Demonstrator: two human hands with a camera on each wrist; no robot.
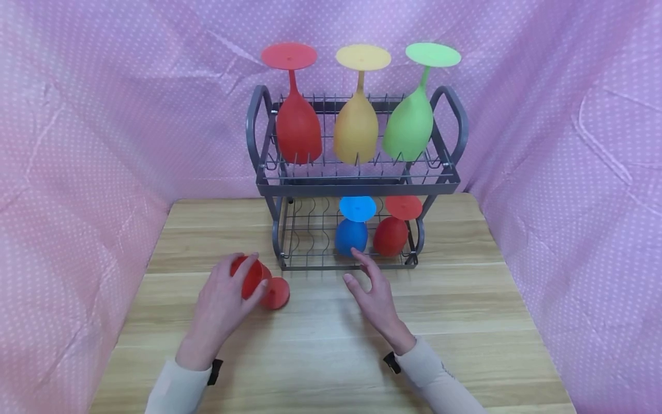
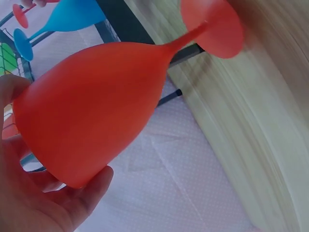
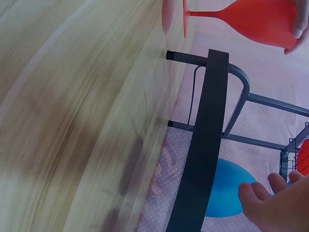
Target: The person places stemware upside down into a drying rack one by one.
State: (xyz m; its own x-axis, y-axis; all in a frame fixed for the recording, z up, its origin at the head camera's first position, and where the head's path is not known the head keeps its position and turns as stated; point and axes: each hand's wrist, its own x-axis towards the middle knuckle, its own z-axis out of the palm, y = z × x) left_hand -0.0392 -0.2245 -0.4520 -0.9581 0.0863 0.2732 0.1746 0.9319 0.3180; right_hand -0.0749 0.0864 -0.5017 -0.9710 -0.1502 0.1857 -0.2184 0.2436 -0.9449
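My left hand grips a red plastic goblet around its bowl near the rim, left of the rack's front corner. The goblet's mouth faces up toward me in the head view, and its round foot is close over the table. In front of the lower shelf is my right hand, fingers loosely spread and holding nothing. Its fingertips overlap the lower edge of an upside-down blue goblet in the head view. Beside that blue goblet, a second red goblet stands upside down on the same shelf.
A dark two-tier metal rack stands at the back of the wooden table. Its upper tier bears upside-down red, yellow and green goblets. Pink dotted cloth hangs behind and along both sides.
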